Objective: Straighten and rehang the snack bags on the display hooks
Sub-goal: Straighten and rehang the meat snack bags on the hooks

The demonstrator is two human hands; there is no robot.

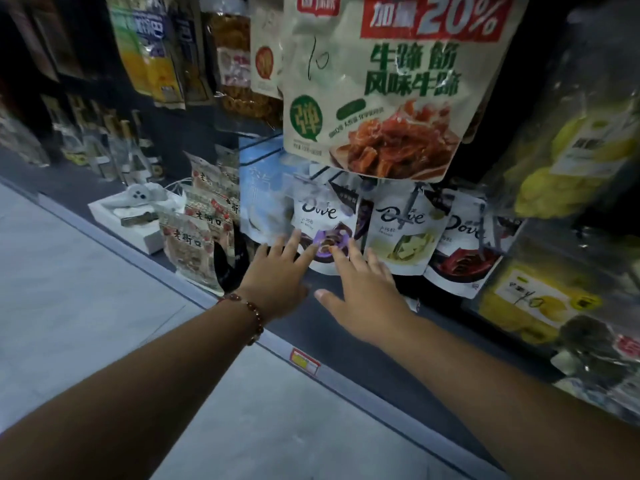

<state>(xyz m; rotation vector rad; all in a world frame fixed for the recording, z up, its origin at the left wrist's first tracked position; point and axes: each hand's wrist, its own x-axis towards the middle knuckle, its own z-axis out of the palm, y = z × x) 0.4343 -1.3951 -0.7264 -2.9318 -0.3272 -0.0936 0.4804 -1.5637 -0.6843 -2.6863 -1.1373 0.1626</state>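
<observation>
A white Dove bag with purple print (320, 216) hangs low on the dark display wall. My left hand (280, 275), with a bead bracelet at the wrist, reaches to it with straight fingers that touch its lower edge. My right hand (363, 292) does the same from the right, fingers straight, thumb spread. To the right hang a Dove bag with yellow-green print (403, 230) and one with red print (464, 244). A large cream beef-tendon bag (381, 84) hangs above, close to the camera. The hooks are mostly hidden behind the bags.
A pale blue bag (261, 202) hangs left of the Dove bags. Red-and-white snack packs (194, 237) and a white box (131, 216) stand on the low shelf (346, 341) at left. Yellow snack bags (561, 168) hang at right. Grey floor (104, 306) lies below.
</observation>
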